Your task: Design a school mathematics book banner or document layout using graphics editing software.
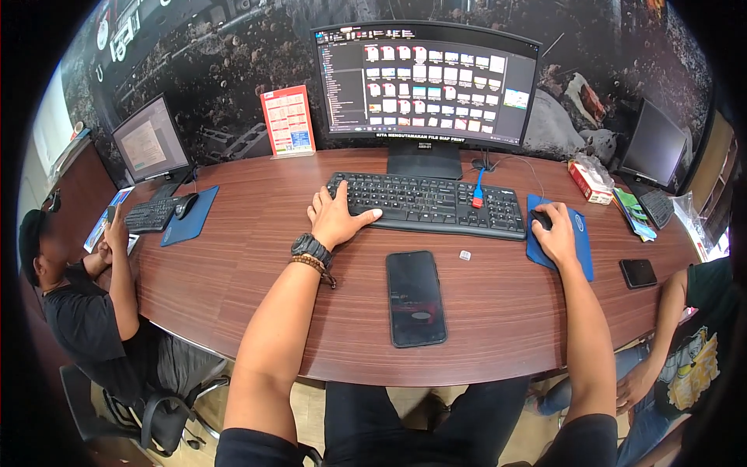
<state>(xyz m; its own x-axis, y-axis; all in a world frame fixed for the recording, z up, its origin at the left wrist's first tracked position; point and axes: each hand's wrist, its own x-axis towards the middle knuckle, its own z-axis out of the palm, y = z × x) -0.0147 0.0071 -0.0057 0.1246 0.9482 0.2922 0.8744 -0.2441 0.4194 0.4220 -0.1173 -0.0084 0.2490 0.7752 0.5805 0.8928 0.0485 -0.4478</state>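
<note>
My left hand [336, 219] rests on the left end of a black keyboard [424, 204], its fingers spread and the thumb stretched toward the lower keys. Under my right hand [556, 237] is a black computer mouse [540, 221], with the fingers curved over it on a blue mouse pad [582, 253]. A wide curved monitor [428, 82] behind the keyboard shows rows of file thumbnails. Across the keyboard's right part lies a blue cable [479, 180] with a red plug. A black smartphone [416, 300] lies between my forearms, and a small whitish piece [464, 255] sits below the keyboard.
A person [85, 288] at left holds up a phone beside another monitor [152, 140]. A second person [692, 342] sits at right, near a dark phone [638, 273]. A red-and-white stand-up card [288, 121] and a red-and-white box [590, 181] stand on the desk [350, 350].
</note>
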